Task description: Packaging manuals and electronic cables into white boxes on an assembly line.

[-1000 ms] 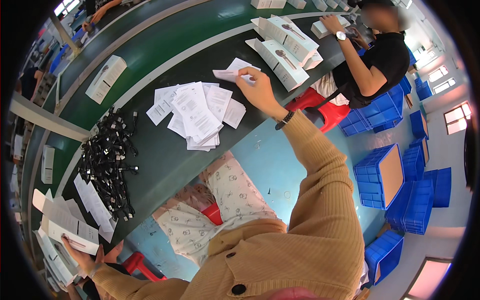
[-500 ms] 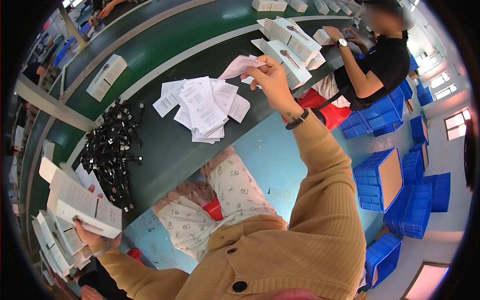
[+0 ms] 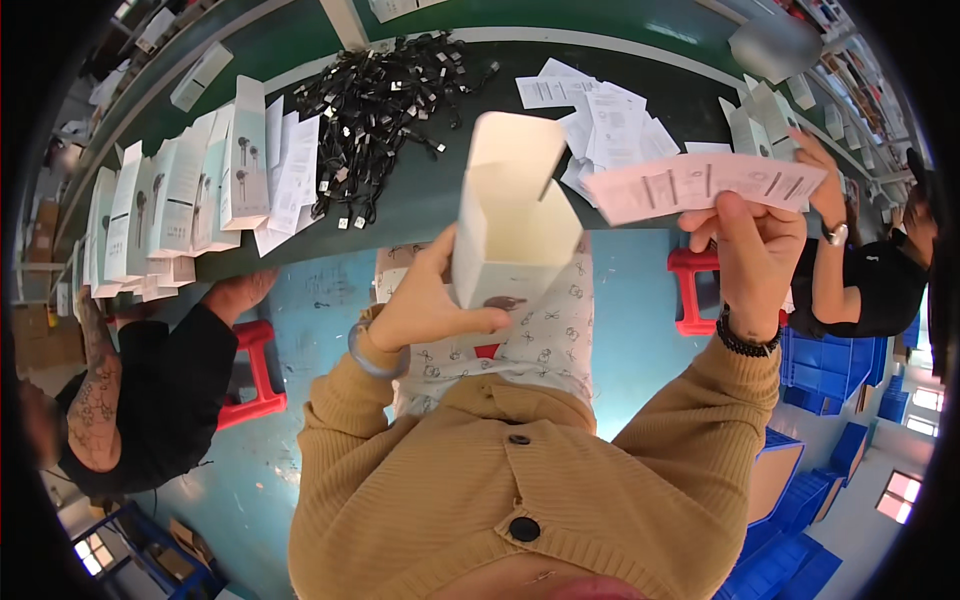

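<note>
Two bare hands are at work in front of a person in a tan cardigan [image 3: 520,470]: the left hand [image 3: 425,305] grasps a white carton [image 3: 520,255], thumb across its front and fingers mostly hidden behind, while the right hand [image 3: 758,250] pinches a printed leaflet [image 3: 700,188] by its lower edge. Carton and leaflet are held well apart, both raised at the near side of a dark worktable [image 3: 430,195]. The leaflet carries fine print, dark bars and small diagrams; the carton, a dark product picture partly hidden by the thumb and a short line near the rim. None of the lettering is legible. The carton's mouth faces up toward the camera, its flap upright at the far side; its long axis is foreshortened and its base hidden. The leaflet stretches lengthwise from left to right, slightly bowed, blocking part of the view behind it. Beyond lie a tangle of black cables [image 3: 385,110] and scattered papers [image 3: 615,125], with illustrated white boxes [image 3: 180,200] in a row at left. Co-workers at left [image 3: 150,420] and right [image 3: 850,285] appear near the picture's dark rim, partly obscured.
</note>
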Action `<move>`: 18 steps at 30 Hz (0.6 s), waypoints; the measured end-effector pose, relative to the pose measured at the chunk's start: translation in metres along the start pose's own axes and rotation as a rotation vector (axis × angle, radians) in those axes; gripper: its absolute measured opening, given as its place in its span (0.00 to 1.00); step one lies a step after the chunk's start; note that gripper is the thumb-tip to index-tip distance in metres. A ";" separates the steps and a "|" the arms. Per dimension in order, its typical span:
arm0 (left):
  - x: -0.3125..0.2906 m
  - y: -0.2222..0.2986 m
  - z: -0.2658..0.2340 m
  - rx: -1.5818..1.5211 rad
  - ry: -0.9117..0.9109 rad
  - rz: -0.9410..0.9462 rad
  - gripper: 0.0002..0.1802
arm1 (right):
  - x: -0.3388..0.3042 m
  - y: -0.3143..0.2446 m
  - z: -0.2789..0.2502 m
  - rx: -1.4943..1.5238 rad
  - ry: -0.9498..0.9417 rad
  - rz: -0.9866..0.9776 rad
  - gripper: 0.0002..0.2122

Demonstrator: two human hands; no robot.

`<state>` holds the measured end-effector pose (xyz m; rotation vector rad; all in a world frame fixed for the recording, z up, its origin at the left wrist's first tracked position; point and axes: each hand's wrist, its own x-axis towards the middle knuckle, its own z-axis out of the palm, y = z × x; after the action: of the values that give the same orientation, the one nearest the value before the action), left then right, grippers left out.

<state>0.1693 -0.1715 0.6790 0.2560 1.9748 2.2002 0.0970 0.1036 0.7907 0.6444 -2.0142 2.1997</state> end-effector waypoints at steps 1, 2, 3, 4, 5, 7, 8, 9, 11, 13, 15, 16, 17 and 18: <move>-0.002 -0.003 0.001 0.075 -0.017 0.005 0.52 | 0.001 -0.001 0.006 -0.025 -0.056 0.002 0.07; -0.004 -0.005 0.002 0.150 -0.035 0.010 0.52 | 0.001 -0.002 0.011 -0.051 -0.110 0.004 0.06; -0.006 -0.006 0.003 0.148 -0.034 0.010 0.52 | 0.001 -0.002 0.016 -0.124 -0.157 0.003 0.06; -0.006 -0.007 0.003 0.161 -0.052 0.016 0.52 | 0.000 -0.001 0.025 -0.169 -0.178 -0.010 0.06; -0.006 -0.008 0.004 0.173 -0.070 0.021 0.52 | -0.001 0.002 0.034 -0.215 -0.199 -0.022 0.06; -0.008 -0.011 0.004 0.166 -0.066 0.026 0.51 | 0.001 0.010 0.039 -0.437 -0.312 -0.070 0.07; -0.009 -0.012 0.004 0.161 -0.062 0.030 0.51 | 0.002 0.011 0.042 -0.541 -0.407 -0.092 0.07; -0.011 -0.014 0.004 0.157 -0.056 0.028 0.51 | -0.001 0.014 0.045 -0.559 -0.446 -0.007 0.10; -0.013 -0.018 0.003 0.168 -0.104 -0.025 0.51 | 0.001 0.021 0.055 -0.589 -0.557 0.071 0.08; -0.017 -0.024 0.003 0.119 -0.083 -0.020 0.52 | 0.004 0.035 0.057 -0.462 -0.529 0.027 0.18; -0.022 -0.032 -0.001 0.071 -0.060 -0.016 0.52 | 0.016 0.044 0.061 -0.300 -0.414 0.005 0.23; -0.026 -0.038 -0.004 0.008 -0.049 -0.025 0.52 | 0.026 0.050 0.065 -0.326 -0.327 0.017 0.22; -0.030 -0.044 -0.007 -0.055 -0.043 -0.034 0.52 | 0.039 0.056 0.071 -0.354 -0.236 0.029 0.22; -0.035 -0.051 -0.009 -0.057 -0.040 -0.039 0.52 | 0.055 0.069 0.081 -0.568 -0.238 -0.084 0.17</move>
<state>0.2019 -0.1828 0.6274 0.2494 1.8769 2.2062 0.0433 0.0048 0.7503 0.9099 -2.5079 1.4423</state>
